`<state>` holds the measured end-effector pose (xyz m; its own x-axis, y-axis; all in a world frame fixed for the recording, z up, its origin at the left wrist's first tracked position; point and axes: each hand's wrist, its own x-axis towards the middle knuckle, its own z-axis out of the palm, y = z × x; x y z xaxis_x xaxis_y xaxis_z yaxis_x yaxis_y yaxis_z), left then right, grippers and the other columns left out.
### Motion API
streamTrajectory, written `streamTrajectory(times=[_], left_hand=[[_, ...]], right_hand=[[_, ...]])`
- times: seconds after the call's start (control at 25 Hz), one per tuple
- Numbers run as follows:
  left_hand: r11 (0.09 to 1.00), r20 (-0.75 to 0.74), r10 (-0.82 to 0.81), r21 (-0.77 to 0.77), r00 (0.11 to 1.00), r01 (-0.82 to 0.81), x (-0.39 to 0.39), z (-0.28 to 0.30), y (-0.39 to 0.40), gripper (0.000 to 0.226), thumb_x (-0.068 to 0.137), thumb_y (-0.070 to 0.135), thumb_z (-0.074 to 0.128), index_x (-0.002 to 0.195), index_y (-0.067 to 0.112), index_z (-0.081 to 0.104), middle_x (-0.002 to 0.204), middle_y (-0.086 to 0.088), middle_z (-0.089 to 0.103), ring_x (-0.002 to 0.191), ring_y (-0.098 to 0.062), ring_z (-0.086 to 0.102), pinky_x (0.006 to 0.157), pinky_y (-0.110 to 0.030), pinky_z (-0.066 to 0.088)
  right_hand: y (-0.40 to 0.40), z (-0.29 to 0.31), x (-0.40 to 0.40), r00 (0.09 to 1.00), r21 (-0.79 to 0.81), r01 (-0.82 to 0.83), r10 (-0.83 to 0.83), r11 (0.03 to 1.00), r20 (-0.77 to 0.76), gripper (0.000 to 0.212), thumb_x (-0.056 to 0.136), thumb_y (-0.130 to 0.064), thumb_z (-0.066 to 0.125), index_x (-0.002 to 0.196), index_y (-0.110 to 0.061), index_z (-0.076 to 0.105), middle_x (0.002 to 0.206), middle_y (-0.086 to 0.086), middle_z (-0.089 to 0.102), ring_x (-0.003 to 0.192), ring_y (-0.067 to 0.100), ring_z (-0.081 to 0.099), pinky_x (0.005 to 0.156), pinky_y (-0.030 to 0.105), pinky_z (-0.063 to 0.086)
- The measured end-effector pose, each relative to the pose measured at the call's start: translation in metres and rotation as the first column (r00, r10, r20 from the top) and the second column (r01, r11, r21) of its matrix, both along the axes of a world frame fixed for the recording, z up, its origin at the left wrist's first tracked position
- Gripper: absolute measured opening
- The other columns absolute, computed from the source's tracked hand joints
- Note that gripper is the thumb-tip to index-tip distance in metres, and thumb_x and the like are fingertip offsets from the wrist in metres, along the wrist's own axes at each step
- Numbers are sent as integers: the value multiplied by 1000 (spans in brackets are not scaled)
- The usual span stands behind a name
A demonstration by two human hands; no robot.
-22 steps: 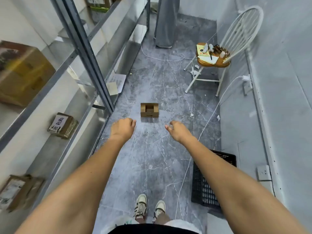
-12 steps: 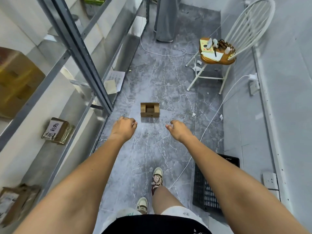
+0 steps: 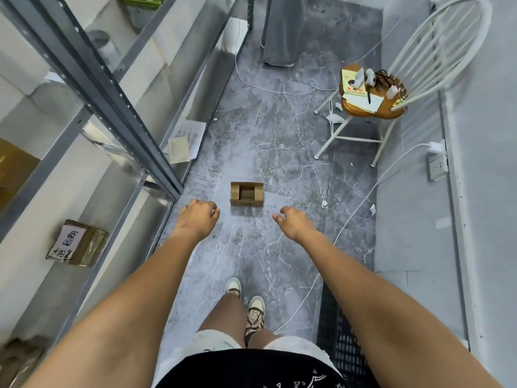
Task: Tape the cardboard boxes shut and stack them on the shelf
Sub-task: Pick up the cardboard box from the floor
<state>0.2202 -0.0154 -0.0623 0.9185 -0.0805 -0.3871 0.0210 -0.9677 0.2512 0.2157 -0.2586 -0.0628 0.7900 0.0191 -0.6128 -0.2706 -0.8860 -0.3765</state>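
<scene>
Narrow room with a grey marble-look floor [image 3: 268, 141], a metal shelf [image 3: 92, 79] running down the left side and a white chair [image 3: 391, 88] piled with bits and pieces at the far right. Out in the middle of the floor sits 1 small cardboard box [image 3: 246, 194], flaps still open, no tape on it that I can see. So that one hasn't been started.

Both arms are stretched forward toward it. The left hand [image 3: 197, 218] has its fingers loosely curled with nothing in them, and it sits short of the box, down and to the left. The right hand [image 3: 293, 222] is the same deal, relaxed and empty, off to the box's lower right. Neither is touching the cardboard.

On the shelf there's already a taped box with a handwritten label [image 3: 75, 243], plus another brown box [image 3: 14, 169] higher up at the left edge, so my guess is part of the job is done. No tape roll visible in either hand, so this looks like the grab-the-next-box stage: pick up, tape, then shelve.
</scene>
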Motion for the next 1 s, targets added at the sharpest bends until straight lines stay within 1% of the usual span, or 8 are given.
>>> streamTrajectory(times=[0.08, 0.24, 0.36, 0.56, 0.68, 0.8, 0.88, 1.0], left_hand=[[1000, -18, -11, 22, 1000, 11, 25, -7, 1, 36, 101, 30, 35, 119, 13, 61, 118, -10, 62, 118, -28, 46, 95, -38, 35], [999, -39, -11, 35, 999, 12, 84, -16, 11, 35, 100, 28, 35, 118, 13, 62, 118, -11, 62, 118, -29, 45, 94, -37, 34], [997, -62, -24, 72, 998, 28, 123, -24, 16, 35, 100, 28, 36, 118, 14, 62, 119, -11, 62, 118, -29, 46, 95, -38, 34], [995, -148, -40, 81, 988, 52, 184, -45, 3, 35, 99, 29, 36, 118, 15, 61, 119, -11, 61, 117, -28, 47, 94, -37, 36], [998, -170, -6, 58, 985, 16, 222, -59, -13, 33, 99, 28, 36, 115, 14, 61, 117, -11, 62, 114, -28, 49, 91, -36, 38], [998, -198, 65, 17, 978, -63, 258, -81, -29, 32, 99, 27, 37, 114, 12, 61, 114, -14, 62, 110, -30, 51, 89, -37, 40], [993, -236, 115, -2, 965, -119, 282, -106, -36, 33, 99, 28, 38, 118, 13, 60, 116, -14, 63, 112, -31, 52, 90, -37, 41], [981, -301, 188, 14, 935, -193, 310, -154, -36, 35, 100, 30, 38, 125, 14, 56, 121, -13, 61, 117, -30, 51, 94, -36, 41]], right_hand=[[1, -6, 24, 1000, -3, 1, -1, 1000, -10, 46, 102, -35, 38, 133, -2, 45, 137, 19, 47, 125, 34, 45, 99, 41, 38], [-5, -20, 72, 997, -7, 68, -68, 998, -30, 46, 101, -36, 39, 132, -2, 46, 136, 18, 49, 123, 34, 47, 99, 40, 40], [-15, -29, 102, 994, -17, 104, -104, 994, -41, 45, 101, -35, 40, 130, -1, 47, 133, 20, 51, 121, 34, 49, 99, 41, 41], [-32, -48, 160, 987, -10, 133, -133, 991, -87, 46, 101, -35, 40, 131, 0, 47, 134, 20, 50, 121, 33, 49, 98, 39, 39], [-43, -60, 205, 986, -14, 119, -120, 993, -114, 46, 101, -35, 40, 133, -2, 45, 137, 18, 49, 124, 33, 46, 98, 38, 37], [-52, -80, 248, 987, -15, 97, -98, 995, -131, 45, 102, -36, 38, 133, -4, 45, 137, 17, 48, 125, 32, 45, 97, 38, 37], [-55, -104, 275, 981, 2, 123, -121, 992, -153, 47, 102, -35, 38, 136, -4, 44, 139, 17, 47, 127, 32, 43, 99, 36, 36], [-54, -150, 303, 964, 10, 181, -176, 983, -197, 46, 102, -34, 39, 138, -5, 42, 140, 16, 46, 128, 30, 43, 100, 34, 36]])
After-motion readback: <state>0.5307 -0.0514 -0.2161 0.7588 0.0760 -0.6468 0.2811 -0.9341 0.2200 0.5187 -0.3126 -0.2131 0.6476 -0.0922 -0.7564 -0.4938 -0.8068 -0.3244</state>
